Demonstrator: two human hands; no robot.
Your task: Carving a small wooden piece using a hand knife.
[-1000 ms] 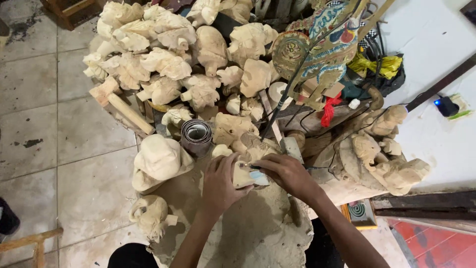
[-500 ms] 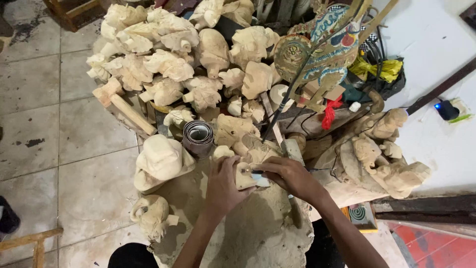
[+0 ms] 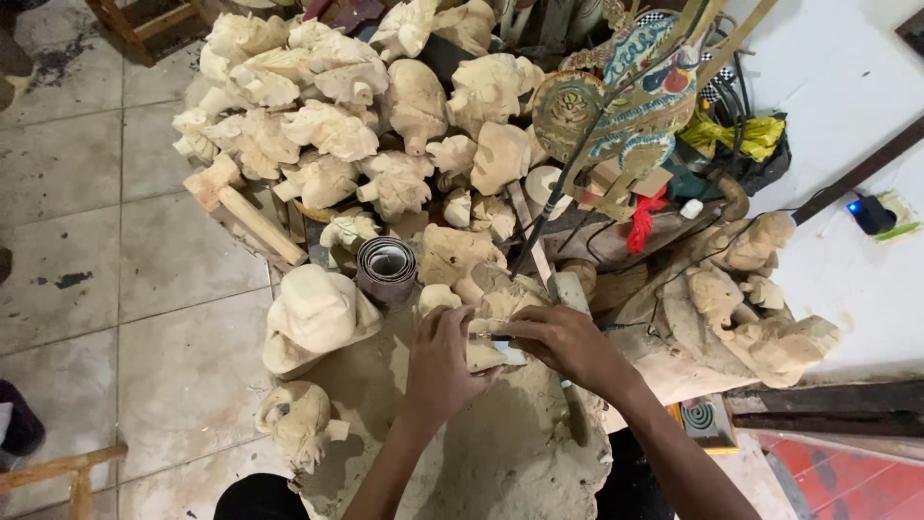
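Observation:
My left hand [image 3: 439,361] grips a small pale wooden carving [image 3: 484,353] over my lap. Against that carving my right hand [image 3: 563,342] presses a small flat light-coloured piece, likely sandpaper [image 3: 508,354]; most of it is hidden by my fingers. Both hands work above a dusty tan cloth [image 3: 500,453] spread across my knees. Just beyond my fingers lie more unfinished carved pieces [image 3: 462,265].
A big heap of raw wooden carved heads [image 3: 327,125] fills the floor ahead. A roll of sandpaper [image 3: 387,272] stands by a round carved head [image 3: 313,313]. A painted shadow puppet [image 3: 626,106] leans at the upper right. Carved figures [image 3: 760,318] sit on the right, tiled floor [image 3: 115,289] on the left.
My hands stay on the small carving with only slight shifts; the view has moved a little closer.

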